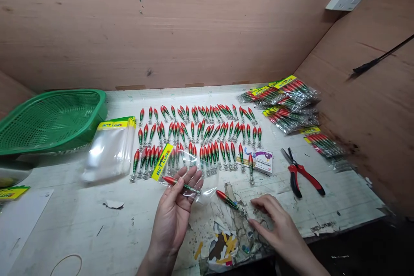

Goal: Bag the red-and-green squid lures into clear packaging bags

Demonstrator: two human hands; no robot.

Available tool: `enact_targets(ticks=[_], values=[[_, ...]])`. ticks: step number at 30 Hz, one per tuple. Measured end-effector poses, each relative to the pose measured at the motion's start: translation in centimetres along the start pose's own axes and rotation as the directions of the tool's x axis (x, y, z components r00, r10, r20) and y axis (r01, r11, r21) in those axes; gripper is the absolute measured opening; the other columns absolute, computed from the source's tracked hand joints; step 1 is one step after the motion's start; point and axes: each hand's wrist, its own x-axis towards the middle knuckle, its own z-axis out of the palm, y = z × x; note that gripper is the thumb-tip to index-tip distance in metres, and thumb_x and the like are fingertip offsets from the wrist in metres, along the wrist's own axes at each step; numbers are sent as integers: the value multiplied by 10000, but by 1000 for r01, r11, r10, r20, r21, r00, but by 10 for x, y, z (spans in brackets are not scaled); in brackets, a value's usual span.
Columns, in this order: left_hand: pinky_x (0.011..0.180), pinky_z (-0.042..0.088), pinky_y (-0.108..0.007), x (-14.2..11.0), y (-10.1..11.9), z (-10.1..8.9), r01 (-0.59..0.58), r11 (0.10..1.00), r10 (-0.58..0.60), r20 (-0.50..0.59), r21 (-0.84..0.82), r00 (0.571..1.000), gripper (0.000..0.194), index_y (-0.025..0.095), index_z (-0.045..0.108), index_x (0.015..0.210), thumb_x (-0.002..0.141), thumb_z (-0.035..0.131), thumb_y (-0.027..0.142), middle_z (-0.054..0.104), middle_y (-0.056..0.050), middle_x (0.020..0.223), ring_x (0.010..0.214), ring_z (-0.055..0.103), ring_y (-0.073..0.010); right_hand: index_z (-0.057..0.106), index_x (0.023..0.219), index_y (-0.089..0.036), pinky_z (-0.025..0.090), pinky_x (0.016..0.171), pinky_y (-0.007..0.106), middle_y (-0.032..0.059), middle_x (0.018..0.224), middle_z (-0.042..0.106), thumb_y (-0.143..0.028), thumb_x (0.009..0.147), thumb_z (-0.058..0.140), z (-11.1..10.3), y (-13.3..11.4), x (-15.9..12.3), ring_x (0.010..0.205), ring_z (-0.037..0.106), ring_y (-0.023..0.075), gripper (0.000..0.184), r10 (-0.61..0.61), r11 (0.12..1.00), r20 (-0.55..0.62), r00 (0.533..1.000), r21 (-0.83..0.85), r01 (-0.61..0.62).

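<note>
My left hand (176, 207), palm up, holds a clear plastic bag (208, 185) with a yellow "BCT LURE" header (162, 161). Its thumb presses on a red-and-green squid jig (184, 184); I cannot tell whether that jig is inside the bag or on top of it. My right hand (274, 224) is low over the table, thumb and forefinger apart. Close to those fingertips is the hook end of another squid jig (228, 199), its red end pointing away to the left. Behind the hands, several similar jigs (210, 131) lie in three rows.
A stack of clear bags (106, 151) lies left of the rows, beside a green basket (93, 112). Filled packs (291, 103) are piled at the back right. Red-handled pliers (304, 174) and a small printed box (261, 161) lie nearer. A rubber band (66, 256) is front left.
</note>
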Motion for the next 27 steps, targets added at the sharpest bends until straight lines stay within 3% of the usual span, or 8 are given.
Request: enact_targets(ticks=[3,9,14,19,22,27], values=[[929,537,-402,-2,-1,5,3,1000,-3,17,12,1000,233,116,602,1086,868,520,96,703,-166,1109,1043,665,-256,578,1002,-227,515,709,333,58,897,580,-235,862,564,15,2,-10,864,580,211,142,-84,996,-102,991,-45,80],[914,547,-393,-3,-2,6,5,1000,-5,8,18,1000,220,107,602,1076,876,513,99,708,-165,1095,1027,672,-254,578,966,-216,473,700,357,45,853,583,-205,827,596,26,-8,-5,825,557,215,141,-175,980,-142,974,-125,157],[930,539,-393,-1,-3,1,7,1000,-8,23,23,1000,231,120,601,1092,876,520,105,698,-162,1125,1056,658,-258,559,854,-212,453,655,328,25,779,561,-182,813,570,26,-12,-3,747,539,194,52,-137,990,-153,979,-61,129],[943,531,-407,-3,-3,2,15,1000,-15,5,18,1000,240,108,595,1100,871,525,102,696,-171,1124,1052,660,-261,536,787,-217,465,604,274,28,776,540,-232,845,538,7,-17,3,733,544,177,60,39,969,-123,992,246,-8],[954,523,-414,-3,-3,5,16,1000,-16,-14,14,1000,239,108,598,1095,867,527,100,706,-167,1099,1039,667,-257,558,796,-218,480,630,269,30,775,536,-278,847,552,-10,-25,11,744,554,177,79,69,918,-144,987,396,-7],[962,515,-417,-3,-2,6,1,1000,-1,-13,-10,1000,238,108,600,1091,864,528,97,698,-171,1119,1056,658,-261,585,827,-226,480,672,286,42,809,558,-239,816,593,-26,-39,20,779,562,188,18,-9,946,-219,976,315,79]])
